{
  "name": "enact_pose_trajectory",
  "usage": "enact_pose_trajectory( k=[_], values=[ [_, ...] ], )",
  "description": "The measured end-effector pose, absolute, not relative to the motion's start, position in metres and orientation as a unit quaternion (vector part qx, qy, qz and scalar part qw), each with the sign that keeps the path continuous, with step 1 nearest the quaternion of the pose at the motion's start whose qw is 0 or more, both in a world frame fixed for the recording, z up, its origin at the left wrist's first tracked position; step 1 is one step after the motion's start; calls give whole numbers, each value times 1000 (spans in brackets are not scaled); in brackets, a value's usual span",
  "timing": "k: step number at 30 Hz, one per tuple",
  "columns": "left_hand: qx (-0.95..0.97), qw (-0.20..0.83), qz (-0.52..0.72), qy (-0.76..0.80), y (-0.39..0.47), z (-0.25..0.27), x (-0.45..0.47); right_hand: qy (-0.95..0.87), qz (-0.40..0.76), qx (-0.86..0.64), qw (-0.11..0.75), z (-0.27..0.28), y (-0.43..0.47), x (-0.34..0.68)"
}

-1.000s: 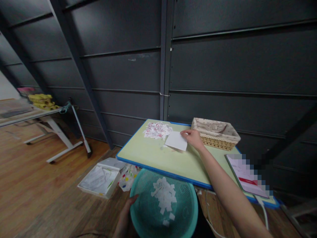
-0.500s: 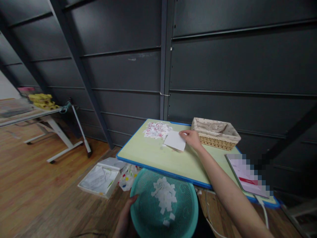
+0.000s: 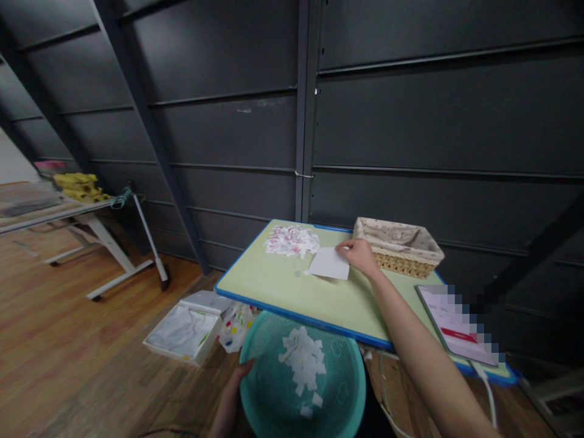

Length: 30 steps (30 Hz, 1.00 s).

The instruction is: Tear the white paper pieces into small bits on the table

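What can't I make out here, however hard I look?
All in the head view:
- Left hand: most of it beyond the thumb is hidden by the basin.
- Basin's near rim: cut off by the bottom edge.
- Paper: its underside faces away.
- Basket: its floor is hidden by its front wall.
- Tablet: partly covered by blocky pixels.
- Scrap pile: its marks are too small to read.

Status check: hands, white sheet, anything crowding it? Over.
Right hand pinching white sheet over table. Left hand holding teal basket rim. Paper scraps close beside sheet.
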<state>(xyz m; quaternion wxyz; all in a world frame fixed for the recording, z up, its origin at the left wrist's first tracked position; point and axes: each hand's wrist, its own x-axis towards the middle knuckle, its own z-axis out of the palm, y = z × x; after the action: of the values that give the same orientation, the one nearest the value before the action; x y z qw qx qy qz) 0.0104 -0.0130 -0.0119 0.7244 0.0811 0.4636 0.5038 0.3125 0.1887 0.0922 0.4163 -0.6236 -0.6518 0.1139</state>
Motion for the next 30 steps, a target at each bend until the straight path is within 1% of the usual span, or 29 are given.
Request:
enact_pose_trajectory(
  k=[3,7,10,15,22,26,28,30],
  values=[
    [60,727,502,464,-13,-9,11,-658,115,-617,416,94,187,311],
    [43,754,499,426,-11,-11,7,-672,118,-605,410,95,185,310],
    [58,752,499,428,-11,-15,4,-666,106,-609,417,97,184,308],
    [66,746,494,441,-12,-13,7,-667,131,-605,414,98,185,310],
    [78,741,497,445,-12,-6,7,-708,226,-545,387,101,180,318],
    [78,740,500,443,-12,-8,7,-722,302,-505,364,104,174,314],
    [81,741,499,442,-13,-9,8,-710,338,-499,364,105,174,313],
    [85,741,499,441,-13,-10,8,-691,347,-509,379,105,175,315]
  ],
)
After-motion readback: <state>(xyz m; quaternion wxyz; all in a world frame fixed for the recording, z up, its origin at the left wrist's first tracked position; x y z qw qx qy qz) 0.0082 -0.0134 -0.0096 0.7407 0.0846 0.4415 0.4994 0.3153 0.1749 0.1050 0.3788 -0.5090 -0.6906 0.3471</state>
